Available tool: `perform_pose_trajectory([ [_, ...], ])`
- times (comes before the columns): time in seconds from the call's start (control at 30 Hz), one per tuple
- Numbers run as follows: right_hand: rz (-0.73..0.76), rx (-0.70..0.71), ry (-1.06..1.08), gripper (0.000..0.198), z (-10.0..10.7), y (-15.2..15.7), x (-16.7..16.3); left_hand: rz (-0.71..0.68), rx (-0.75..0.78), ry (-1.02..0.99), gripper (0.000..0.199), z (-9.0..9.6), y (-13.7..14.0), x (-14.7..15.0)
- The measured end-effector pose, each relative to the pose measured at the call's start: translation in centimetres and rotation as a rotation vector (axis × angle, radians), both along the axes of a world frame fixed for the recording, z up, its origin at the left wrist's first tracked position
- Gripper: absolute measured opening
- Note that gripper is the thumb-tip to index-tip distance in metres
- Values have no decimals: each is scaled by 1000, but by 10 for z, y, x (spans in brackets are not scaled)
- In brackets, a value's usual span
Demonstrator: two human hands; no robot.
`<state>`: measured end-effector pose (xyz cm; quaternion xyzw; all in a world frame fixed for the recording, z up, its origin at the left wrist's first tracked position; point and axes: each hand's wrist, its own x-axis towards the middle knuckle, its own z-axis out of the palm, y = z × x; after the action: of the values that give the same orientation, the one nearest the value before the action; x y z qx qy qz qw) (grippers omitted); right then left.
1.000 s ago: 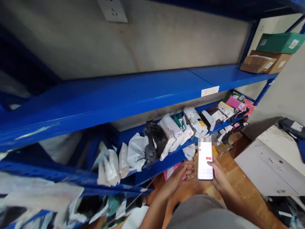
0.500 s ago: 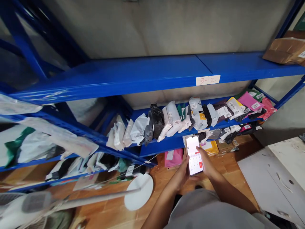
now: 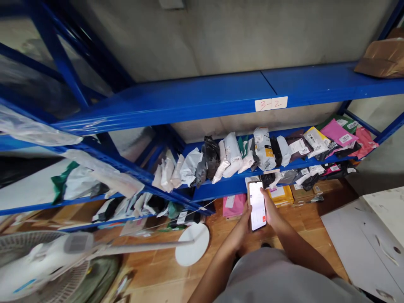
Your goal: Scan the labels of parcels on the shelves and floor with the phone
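Head view: both hands grasp a lit phone (image 3: 257,205), left hand (image 3: 244,219) and right hand (image 3: 271,210), near blue shelf (image 3: 202,94) of parcels (image 3: 232,158).

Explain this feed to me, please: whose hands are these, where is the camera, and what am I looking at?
The camera sits on a person's head, looking forward and down, so the two bare arms at the bottom are their own. The left hand and right hand together hold a phone with a lit screen. Ahead stands a blue shelf rack, labelled 3-2, with a row of bagged parcels on the level below. A cardboard box sits top right. A fallen white fan lies on the wooden floor.
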<state>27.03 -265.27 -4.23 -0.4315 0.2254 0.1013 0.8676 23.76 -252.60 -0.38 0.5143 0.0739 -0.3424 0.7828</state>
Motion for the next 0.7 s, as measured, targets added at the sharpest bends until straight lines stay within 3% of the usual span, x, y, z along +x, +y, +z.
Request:
perform_pose_trajectory([
  [0.07,1,-48,-87,46,4,-2,-8,46,-45,32,102,1,4,2],
  [0.23,31,-197,-332,40,20,-16,-28,12,-203,97,85,18,18,1],
  [0.37,100,-248,-438,42,30,-24,-37,39,-238,48,88,29,21,-4],
  [0.7,179,-293,-576,51,33,-21,-43,0,-289,-20,83,29,23,-8],
])
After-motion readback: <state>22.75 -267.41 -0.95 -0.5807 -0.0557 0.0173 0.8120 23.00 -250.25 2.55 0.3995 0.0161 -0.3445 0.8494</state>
